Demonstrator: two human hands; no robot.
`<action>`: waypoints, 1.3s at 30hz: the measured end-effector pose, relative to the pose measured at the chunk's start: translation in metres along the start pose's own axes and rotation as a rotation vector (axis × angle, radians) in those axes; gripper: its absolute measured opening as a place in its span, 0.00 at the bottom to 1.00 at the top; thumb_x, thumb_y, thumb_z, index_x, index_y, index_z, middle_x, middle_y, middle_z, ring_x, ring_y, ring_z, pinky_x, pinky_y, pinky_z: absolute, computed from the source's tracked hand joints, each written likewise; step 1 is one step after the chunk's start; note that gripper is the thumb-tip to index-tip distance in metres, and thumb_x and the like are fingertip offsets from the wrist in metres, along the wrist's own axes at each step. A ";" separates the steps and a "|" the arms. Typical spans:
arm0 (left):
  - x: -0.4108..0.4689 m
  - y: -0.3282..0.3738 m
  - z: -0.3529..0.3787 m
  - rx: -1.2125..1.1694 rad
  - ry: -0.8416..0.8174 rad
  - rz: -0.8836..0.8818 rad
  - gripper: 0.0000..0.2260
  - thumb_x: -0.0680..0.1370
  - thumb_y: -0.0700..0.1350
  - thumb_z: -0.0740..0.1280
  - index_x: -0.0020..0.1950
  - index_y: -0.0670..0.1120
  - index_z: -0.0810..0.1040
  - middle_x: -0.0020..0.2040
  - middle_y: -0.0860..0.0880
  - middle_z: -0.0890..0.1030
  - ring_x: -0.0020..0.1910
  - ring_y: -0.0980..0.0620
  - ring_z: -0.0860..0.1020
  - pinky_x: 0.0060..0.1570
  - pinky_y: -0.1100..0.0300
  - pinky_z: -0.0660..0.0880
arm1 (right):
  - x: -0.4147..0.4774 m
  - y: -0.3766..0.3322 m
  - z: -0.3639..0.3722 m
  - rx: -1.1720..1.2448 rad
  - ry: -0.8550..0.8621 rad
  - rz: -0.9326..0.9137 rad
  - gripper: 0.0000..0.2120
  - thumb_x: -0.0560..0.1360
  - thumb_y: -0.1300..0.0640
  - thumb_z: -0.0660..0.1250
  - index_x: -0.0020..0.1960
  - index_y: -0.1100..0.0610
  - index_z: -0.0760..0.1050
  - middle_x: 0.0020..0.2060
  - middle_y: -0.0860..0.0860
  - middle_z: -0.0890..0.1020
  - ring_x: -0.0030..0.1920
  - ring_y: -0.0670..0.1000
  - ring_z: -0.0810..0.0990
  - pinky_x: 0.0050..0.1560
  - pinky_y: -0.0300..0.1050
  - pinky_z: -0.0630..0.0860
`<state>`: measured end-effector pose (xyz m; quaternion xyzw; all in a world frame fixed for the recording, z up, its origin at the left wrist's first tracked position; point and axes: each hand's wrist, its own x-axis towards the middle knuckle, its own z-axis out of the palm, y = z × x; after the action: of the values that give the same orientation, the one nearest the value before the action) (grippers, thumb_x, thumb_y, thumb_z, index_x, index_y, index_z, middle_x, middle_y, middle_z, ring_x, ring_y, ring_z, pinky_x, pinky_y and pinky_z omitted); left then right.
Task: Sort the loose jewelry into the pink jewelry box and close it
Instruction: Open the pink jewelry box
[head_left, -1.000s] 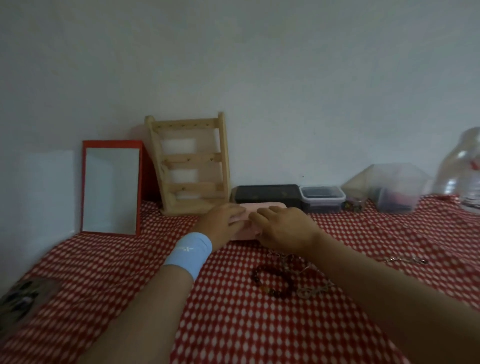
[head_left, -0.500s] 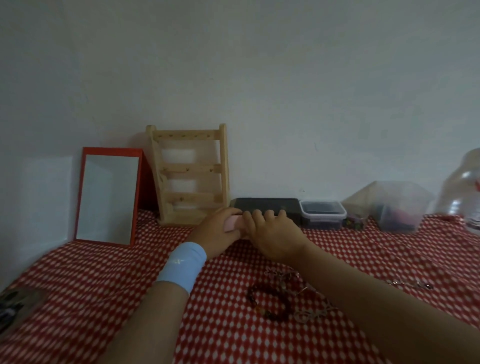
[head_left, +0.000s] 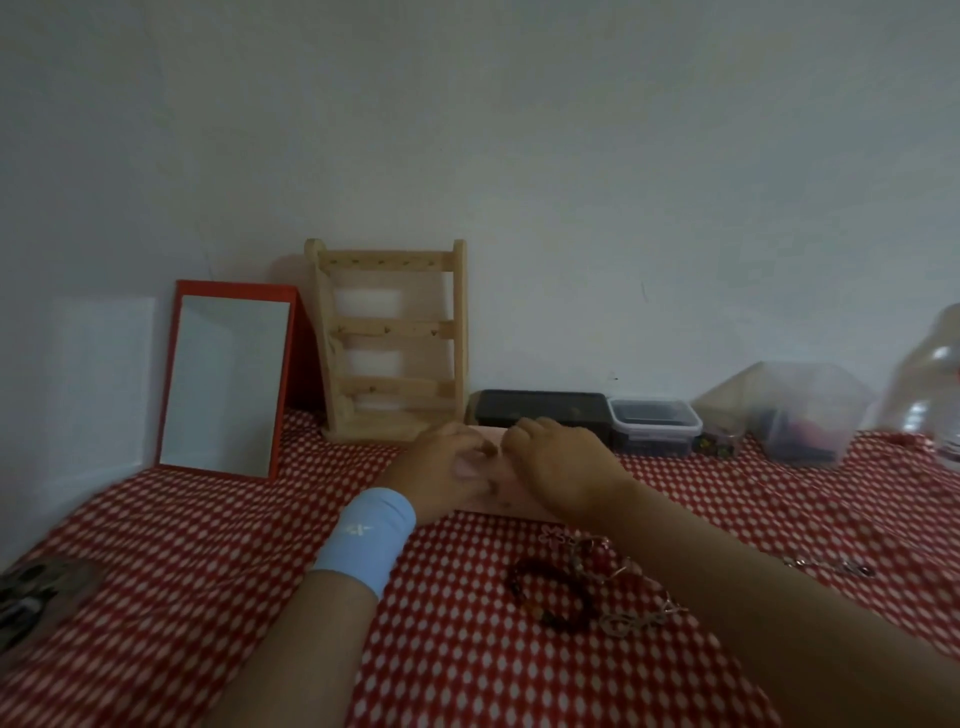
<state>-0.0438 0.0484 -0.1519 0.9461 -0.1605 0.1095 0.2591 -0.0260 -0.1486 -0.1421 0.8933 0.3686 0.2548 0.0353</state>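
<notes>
The pink box sits at frame centre on the checked cloth. The left hand and right hand curl their fingers over its top. Lower right lie a bracelet and a chain. The wristband bears a white mark, too blurred to read.

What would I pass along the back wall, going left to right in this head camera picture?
Red-framed mirror → wooden jewelry rack → black box → small lidded container → clear plastic tub → clear bottle at the right edge.
</notes>
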 end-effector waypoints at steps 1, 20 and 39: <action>0.000 0.000 -0.001 -0.021 0.024 0.015 0.17 0.74 0.51 0.73 0.63 0.51 0.79 0.61 0.54 0.75 0.61 0.55 0.72 0.64 0.59 0.68 | -0.004 0.006 0.002 0.133 0.052 0.040 0.15 0.83 0.48 0.54 0.60 0.54 0.73 0.55 0.51 0.77 0.56 0.53 0.76 0.46 0.48 0.73; 0.029 0.043 -0.012 -0.469 0.314 -0.309 0.21 0.74 0.65 0.67 0.57 0.51 0.77 0.50 0.55 0.79 0.51 0.54 0.77 0.52 0.59 0.71 | -0.017 0.054 -0.010 1.190 0.164 0.759 0.16 0.80 0.56 0.66 0.68 0.51 0.72 0.57 0.49 0.79 0.57 0.50 0.78 0.54 0.45 0.77; 0.056 0.098 0.053 -0.413 -0.060 -0.220 0.21 0.76 0.50 0.72 0.66 0.53 0.70 0.57 0.57 0.76 0.56 0.59 0.74 0.55 0.68 0.68 | -0.094 0.138 -0.015 1.059 0.054 0.793 0.17 0.81 0.47 0.64 0.67 0.53 0.77 0.60 0.49 0.82 0.61 0.51 0.79 0.62 0.46 0.76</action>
<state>-0.0207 -0.0731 -0.1355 0.8876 -0.0832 0.0172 0.4526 -0.0013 -0.3139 -0.1344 0.8513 0.0882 0.0554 -0.5143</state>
